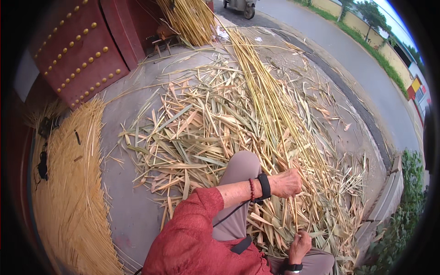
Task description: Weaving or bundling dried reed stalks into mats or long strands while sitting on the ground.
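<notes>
My left hand [288, 183], with a red bead bracelet and a black strap at the wrist, is closed in a fist around a thin straw-coloured reed stalk [295, 213]. Below it, my right hand [300, 246] pinches what looks like the lower end of the same stalk, its fingers partly hidden. A heap of dry reed leaves and husks [197, 137] spreads over the ground in front of my knees. Long yellow reed stalks [261, 82] lie across the heap, running from the far side toward my hands.
On the left lies a woven reed mat [68, 192], beside a red door [78, 50] with gold studs. A bundle of stalks [190, 20] leans at the back. Stone slabs [382, 201] and green plants [401, 220] edge the right; a road [339, 55] runs beyond.
</notes>
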A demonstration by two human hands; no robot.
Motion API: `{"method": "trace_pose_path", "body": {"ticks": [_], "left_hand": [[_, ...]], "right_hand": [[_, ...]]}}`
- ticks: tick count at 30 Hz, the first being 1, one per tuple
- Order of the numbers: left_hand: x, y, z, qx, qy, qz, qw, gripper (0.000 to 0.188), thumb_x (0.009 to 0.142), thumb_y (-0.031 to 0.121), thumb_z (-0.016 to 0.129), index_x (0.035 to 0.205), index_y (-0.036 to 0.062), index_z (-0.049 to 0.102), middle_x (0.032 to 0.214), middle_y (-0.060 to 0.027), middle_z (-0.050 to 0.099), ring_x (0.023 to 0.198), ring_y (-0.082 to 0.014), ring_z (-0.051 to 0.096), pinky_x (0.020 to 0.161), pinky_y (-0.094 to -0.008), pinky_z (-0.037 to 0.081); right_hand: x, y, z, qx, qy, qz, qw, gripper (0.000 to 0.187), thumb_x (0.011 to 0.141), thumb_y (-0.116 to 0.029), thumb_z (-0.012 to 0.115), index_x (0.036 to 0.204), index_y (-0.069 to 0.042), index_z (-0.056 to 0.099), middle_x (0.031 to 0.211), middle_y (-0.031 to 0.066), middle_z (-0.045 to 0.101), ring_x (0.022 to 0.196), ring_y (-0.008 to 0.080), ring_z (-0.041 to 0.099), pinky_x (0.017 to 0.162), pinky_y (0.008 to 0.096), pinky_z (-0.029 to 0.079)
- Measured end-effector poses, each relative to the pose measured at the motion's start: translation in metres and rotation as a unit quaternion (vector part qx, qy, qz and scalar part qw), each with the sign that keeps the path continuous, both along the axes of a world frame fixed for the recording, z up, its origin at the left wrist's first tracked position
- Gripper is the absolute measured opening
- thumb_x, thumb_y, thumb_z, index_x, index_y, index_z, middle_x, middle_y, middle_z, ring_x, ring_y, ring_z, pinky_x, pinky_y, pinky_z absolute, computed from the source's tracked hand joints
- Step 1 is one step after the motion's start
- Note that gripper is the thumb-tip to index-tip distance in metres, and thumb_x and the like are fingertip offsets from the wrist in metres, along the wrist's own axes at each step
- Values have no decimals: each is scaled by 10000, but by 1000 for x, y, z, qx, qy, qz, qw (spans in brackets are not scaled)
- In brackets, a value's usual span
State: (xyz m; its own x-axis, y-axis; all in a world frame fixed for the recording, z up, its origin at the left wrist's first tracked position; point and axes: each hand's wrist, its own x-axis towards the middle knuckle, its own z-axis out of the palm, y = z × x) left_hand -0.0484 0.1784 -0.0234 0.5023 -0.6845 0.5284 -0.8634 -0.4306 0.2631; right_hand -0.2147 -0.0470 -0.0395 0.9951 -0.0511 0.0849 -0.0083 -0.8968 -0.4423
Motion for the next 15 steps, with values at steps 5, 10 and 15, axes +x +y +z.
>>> {"method": "trace_pose_path", "body": {"ticks": [5,10,15], "left_hand": [[1,2,-5,41,45,8,998,132,541,204,632,488,113,552,480,-16,466,530,-185,505,609,-322,354],[14,9,1,80,42,15,996,156,596,217,639,528,117,541,504,-12,464,562,-172,515,645,-321,344],[28,21,17,114,48,42,991,124,619,244,635,565,141,592,518,-12,489,590,-161,532,704,-321,320]], "right_hand": [[4,-9,-26,53,-38,45,997,84,678,-37,579,640,7,518,558,134,502,542,289,509,537,363,399],[6,-12,-42,179,-13,4,984,81,747,-23,530,683,28,530,483,81,457,458,131,477,449,275,379],[9,-14,-48,377,80,-36,922,135,822,-75,487,731,11,539,491,-10,431,415,66,431,409,194,334]]}}
